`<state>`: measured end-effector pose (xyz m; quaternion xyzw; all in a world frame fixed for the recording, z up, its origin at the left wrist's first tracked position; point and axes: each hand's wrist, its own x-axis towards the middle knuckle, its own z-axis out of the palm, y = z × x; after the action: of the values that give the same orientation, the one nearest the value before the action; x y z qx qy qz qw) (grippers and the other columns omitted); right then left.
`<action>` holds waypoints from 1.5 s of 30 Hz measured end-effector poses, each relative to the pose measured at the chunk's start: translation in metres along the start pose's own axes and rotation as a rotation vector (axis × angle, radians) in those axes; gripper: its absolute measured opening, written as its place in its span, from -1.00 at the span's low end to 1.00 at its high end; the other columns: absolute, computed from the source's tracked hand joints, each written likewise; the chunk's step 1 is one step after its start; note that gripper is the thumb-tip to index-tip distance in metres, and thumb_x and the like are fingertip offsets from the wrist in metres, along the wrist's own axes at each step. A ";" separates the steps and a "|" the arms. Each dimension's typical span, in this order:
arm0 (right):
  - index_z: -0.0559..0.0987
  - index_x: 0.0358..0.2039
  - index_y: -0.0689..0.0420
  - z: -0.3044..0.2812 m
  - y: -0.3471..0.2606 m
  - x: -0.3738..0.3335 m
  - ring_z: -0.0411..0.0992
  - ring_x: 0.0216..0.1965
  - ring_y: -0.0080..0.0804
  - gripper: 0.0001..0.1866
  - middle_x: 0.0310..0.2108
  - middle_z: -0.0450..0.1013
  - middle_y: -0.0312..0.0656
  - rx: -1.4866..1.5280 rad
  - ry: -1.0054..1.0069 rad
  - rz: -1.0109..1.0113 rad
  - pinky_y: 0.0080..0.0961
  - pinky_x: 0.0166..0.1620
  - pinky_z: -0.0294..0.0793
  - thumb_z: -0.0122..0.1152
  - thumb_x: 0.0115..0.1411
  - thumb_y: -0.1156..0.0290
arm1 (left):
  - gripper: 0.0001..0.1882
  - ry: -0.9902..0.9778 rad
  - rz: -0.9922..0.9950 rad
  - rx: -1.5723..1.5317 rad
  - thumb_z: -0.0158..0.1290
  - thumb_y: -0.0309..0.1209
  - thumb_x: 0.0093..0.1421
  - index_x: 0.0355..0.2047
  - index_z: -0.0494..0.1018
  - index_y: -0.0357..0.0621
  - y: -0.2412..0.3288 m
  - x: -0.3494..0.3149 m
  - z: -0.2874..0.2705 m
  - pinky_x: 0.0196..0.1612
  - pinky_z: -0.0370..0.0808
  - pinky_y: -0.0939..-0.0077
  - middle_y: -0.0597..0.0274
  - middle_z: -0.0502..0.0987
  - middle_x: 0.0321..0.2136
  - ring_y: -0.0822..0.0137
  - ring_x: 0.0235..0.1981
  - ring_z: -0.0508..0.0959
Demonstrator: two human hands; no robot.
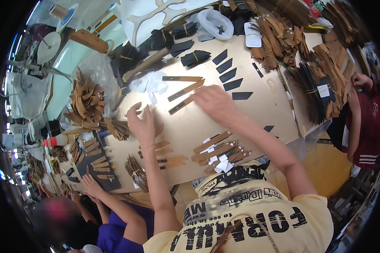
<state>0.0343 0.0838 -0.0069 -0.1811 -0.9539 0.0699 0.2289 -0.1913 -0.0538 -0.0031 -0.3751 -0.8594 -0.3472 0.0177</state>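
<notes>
My right hand (pixel 216 105) is over the middle of the table, its fingers bent and blurred at the ends of brown leather strips with black pieces on their other ends. The nearest brown strip (pixel 182 103) runs to its fingertips; whether they grip it does not show. Beside it lie a second strip (pixel 185 90) and a third strip (pixel 181 79), fanned out. My left hand (pixel 142 122) hovers to the left with thumb and fingers apart and nothing visible in them. White paper pieces (pixel 150 84) lie just beyond it. Several dark slanted pieces (pixel 228 75) are in a row at the right.
Loose brown strips with white tags (pixel 223 154) lie near my body. A strip bundle (pixel 136 173) and a curled brown heap (pixel 88 101) are on the left. Tied bundles (pixel 278 38) fill the far right. Co-workers' hands show at left (pixel 93 185) and right (pixel 355 90).
</notes>
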 end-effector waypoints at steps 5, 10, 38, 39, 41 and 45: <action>0.55 -0.10 0.15 0.029 -0.003 0.019 0.50 -0.12 -0.36 -0.70 -0.32 0.55 -0.20 -0.136 -0.112 -0.213 -0.38 0.05 0.39 0.11 0.13 0.43 | -0.74 -0.169 0.248 -0.060 0.16 -0.43 0.19 -0.12 0.49 -0.23 0.031 -0.029 0.003 -0.04 0.41 0.20 0.03 0.54 -0.14 0.00 -0.11 0.52; 0.53 -0.18 0.18 0.025 0.012 0.016 0.49 -0.34 -0.37 -0.74 -0.55 0.48 -0.29 -0.070 0.042 -0.269 -0.41 -0.10 0.40 0.14 0.12 0.38 | -0.56 -0.262 0.459 0.063 0.13 -0.43 0.21 0.11 0.38 -0.14 0.061 -0.045 0.029 0.14 0.24 0.19 0.08 0.52 -0.04 0.15 0.01 0.49; 0.55 -0.26 0.11 -0.127 0.023 -0.160 0.40 -0.10 -0.20 -0.78 -0.24 0.43 -0.20 0.326 -0.305 0.861 -0.24 -0.01 0.30 0.35 0.08 0.39 | -0.88 -0.697 0.138 -0.489 0.14 -0.54 0.23 -0.23 0.58 -0.29 0.143 -0.099 0.002 -0.18 0.52 0.50 0.12 0.64 -0.39 0.35 -0.33 0.62; 0.55 -0.28 0.11 -0.127 0.022 -0.158 0.41 -0.12 -0.21 -0.80 -0.25 0.44 -0.22 0.345 -0.284 0.888 -0.24 -0.01 0.30 0.35 0.08 0.39 | -0.87 -0.694 0.135 -0.487 0.14 -0.53 0.23 -0.23 0.59 -0.29 0.142 -0.098 0.000 -0.18 0.51 0.51 0.13 0.64 -0.39 0.36 -0.34 0.61; 0.57 -0.31 0.12 -0.130 0.020 -0.156 0.45 -0.19 -0.23 -0.83 -0.31 0.47 -0.23 0.362 -0.299 0.931 -0.24 0.01 0.28 0.34 0.09 0.40 | -0.87 -0.697 0.120 -0.491 0.15 -0.52 0.23 -0.22 0.59 -0.29 0.142 -0.097 -0.002 -0.19 0.50 0.53 0.15 0.63 -0.40 0.40 -0.36 0.59; 0.61 -0.33 0.12 -0.128 0.019 -0.150 0.48 -0.32 -0.27 -0.86 -0.41 0.49 -0.26 0.412 -0.340 0.938 -0.26 0.02 0.29 0.35 0.11 0.39 | -0.86 -0.742 0.075 -0.548 0.14 -0.52 0.24 -0.21 0.59 -0.30 0.144 -0.096 -0.005 -0.19 0.48 0.56 0.17 0.63 -0.41 0.44 -0.37 0.56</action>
<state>0.2241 0.0515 0.0405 -0.5250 -0.7608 0.3788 0.0462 -0.0291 -0.0490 0.0564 -0.4958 -0.6698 -0.4030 -0.3783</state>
